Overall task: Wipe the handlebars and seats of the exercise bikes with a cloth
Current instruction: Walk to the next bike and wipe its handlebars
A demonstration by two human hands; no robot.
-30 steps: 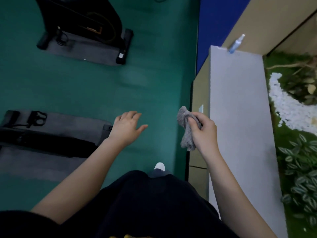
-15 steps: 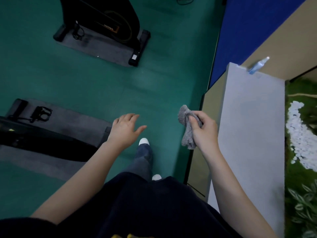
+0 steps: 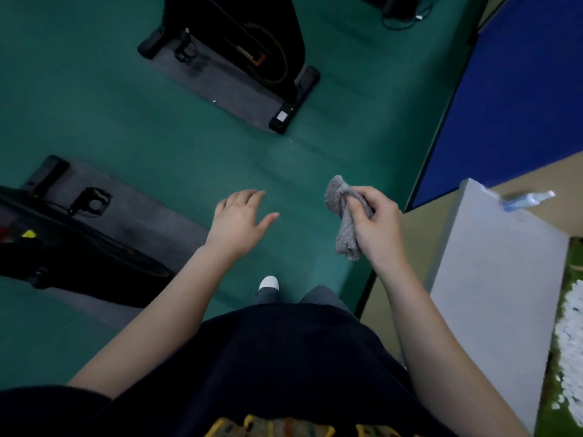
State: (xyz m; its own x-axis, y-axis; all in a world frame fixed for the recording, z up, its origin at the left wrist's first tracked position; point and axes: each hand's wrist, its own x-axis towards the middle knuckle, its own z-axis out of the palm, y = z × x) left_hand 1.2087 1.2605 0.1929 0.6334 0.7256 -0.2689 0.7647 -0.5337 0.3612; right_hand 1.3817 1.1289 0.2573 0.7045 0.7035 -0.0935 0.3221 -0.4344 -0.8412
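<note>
Pinches a bunched grey cloth point(image 3: 342, 216) in the right hand point(image 3: 380, 230), with fingers curled round its upper part and thumb pressed against it; lets the lower end hang free below the fist. Holds that cloth in mid-air above the green floor point(image 3: 126, 127), just left of a beige partition point(image 3: 416, 241), touching neither bike. Holds the left hand point(image 3: 239, 223) out palm down, with fingers straight and close together, thumb spread wide, gripping nothing, apart from the cloth. Looks straight down past a dark shirt point(image 3: 284, 357) with a yellow print at the bottom edge, onto a white shoe point(image 3: 269, 282) toe on the floor between the forearms. Faces two black exercise bikes. Near bike point(image 3: 63, 244) at the left edge, on a grey mat point(image 3: 151, 216), with a pedal point(image 3: 91, 200) beside the frame and a small yellow mark on the body. Far bike point(image 3: 239, 36) at top centre, on a second grey mat point(image 3: 220, 86), with a stabiliser bar point(image 3: 293, 102) bearing a white label near its close end. Shows only lower frames and bases of both. To the right: grey ledge point(image 3: 492, 279) with a blue spray bottle point(image 3: 527, 200), blurred, at its far end; blue wall panel point(image 3: 520, 89) behind; white pebbles point(image 3: 571, 342) on green ground at the right edge.
</note>
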